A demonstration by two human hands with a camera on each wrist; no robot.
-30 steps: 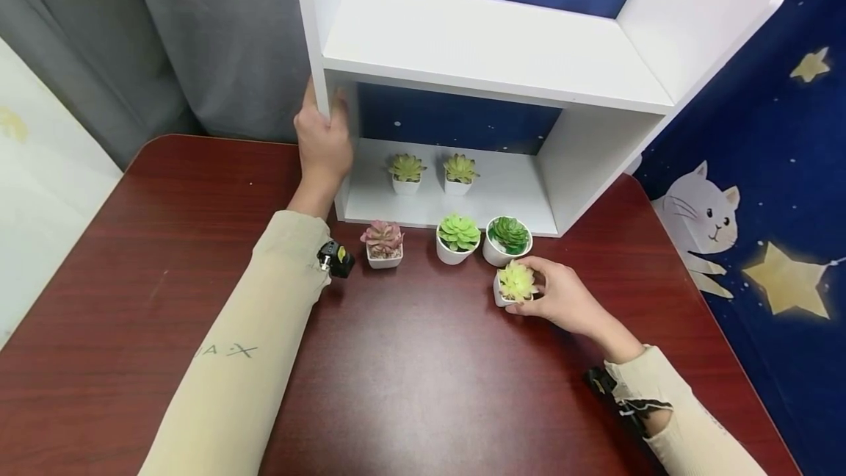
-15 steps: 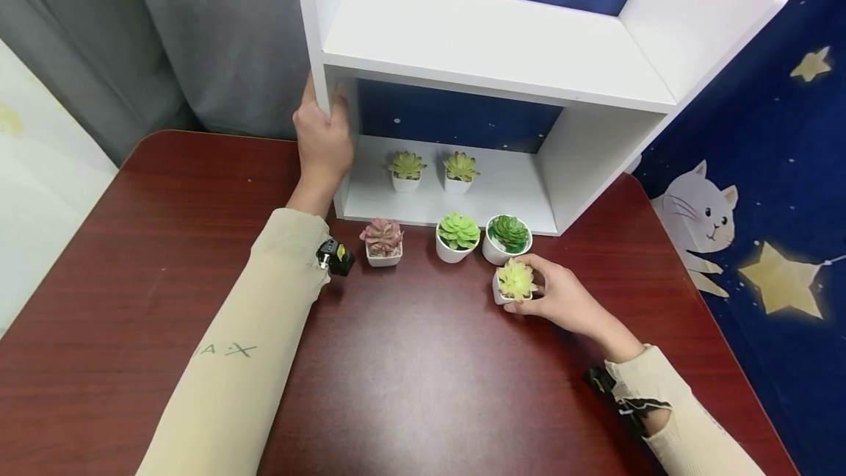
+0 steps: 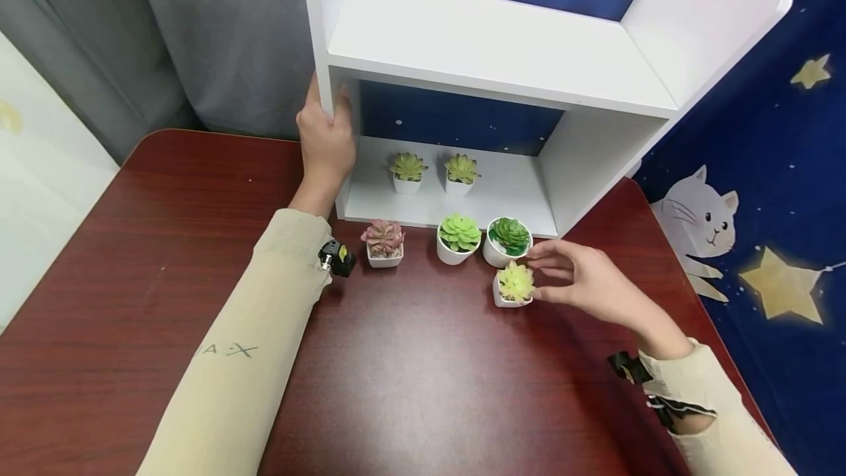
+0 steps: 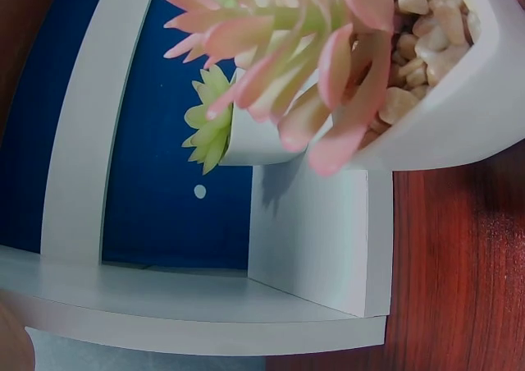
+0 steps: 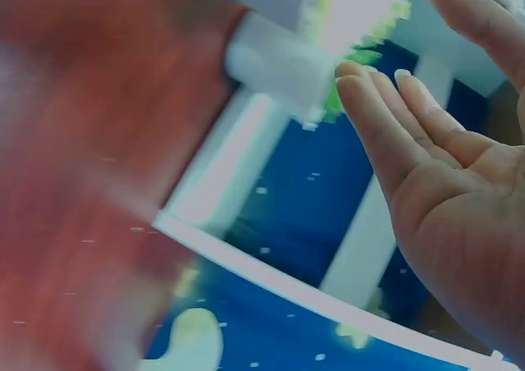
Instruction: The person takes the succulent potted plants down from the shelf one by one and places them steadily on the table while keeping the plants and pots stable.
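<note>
My left hand (image 3: 325,139) grips the left side panel of the white shelf (image 3: 502,42), thumb inside and fingers behind it. Just right of the yellow-green succulent (image 3: 515,283) in its square white pot, my right hand (image 3: 595,281) has its fingers spread and holds nothing. A dark green succulent (image 3: 508,236) and a bright green one (image 3: 459,233) stand in round pots at the shelf's front edge. Left of them is a pink succulent (image 3: 383,239), large in the left wrist view (image 4: 303,51). Two pale green succulents (image 3: 407,167) (image 3: 461,169) stand on the bottom board.
The dark red table (image 3: 423,388) extends around the pots. Behind it hang a grey curtain (image 3: 225,35) on the left and a blue cloth (image 3: 793,204) with a cat and stars on the right. Black wrist devices (image 3: 337,258) sit on both arms.
My right hand has let go of the yellow-green succulent's pot and moved slightly right, its fingers opened. The pot stays in place, and my left hand still grips the shelf panel.
</note>
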